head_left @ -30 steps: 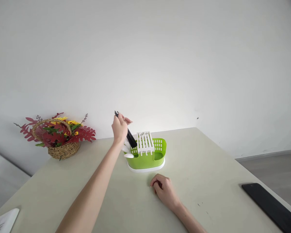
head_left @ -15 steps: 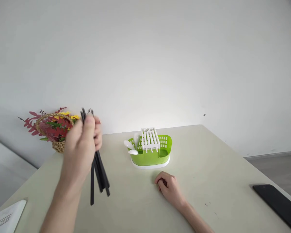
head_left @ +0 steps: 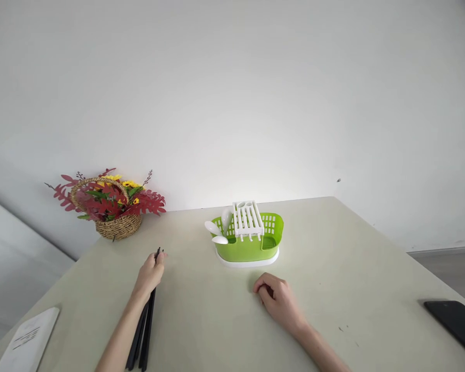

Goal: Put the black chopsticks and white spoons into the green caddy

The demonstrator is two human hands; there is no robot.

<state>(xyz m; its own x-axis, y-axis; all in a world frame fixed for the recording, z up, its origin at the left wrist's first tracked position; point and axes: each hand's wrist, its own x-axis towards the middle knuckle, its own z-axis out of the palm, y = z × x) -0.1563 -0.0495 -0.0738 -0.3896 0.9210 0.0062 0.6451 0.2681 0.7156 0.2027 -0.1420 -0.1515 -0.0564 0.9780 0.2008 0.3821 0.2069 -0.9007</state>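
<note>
Evidently, the left hand pinches the black sticks near their far ends, inboard of the tabletop's left edge; surface contact is unclear. Probably light, stiff, slippery: grip the bundle mid-length. The right hand's fingers curl inward.

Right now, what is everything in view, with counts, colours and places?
Wall: one, pale grey, behind
Floor: one, grey, far right
Panel: one, white, far left
Table: one, pale greenish, foreground
Flower basket: one, brown, red and yellow, back left
Rack: one, green and white, back centre
Spoons: three, white, in rack's left end
Phone: one, black, right edge
Slab: one, white, dark-marked, near left
Sticks: several, black, near left
Left hand: one, bare, gripping the sticks
Right hand: one, bare, curled, before the rack
</note>
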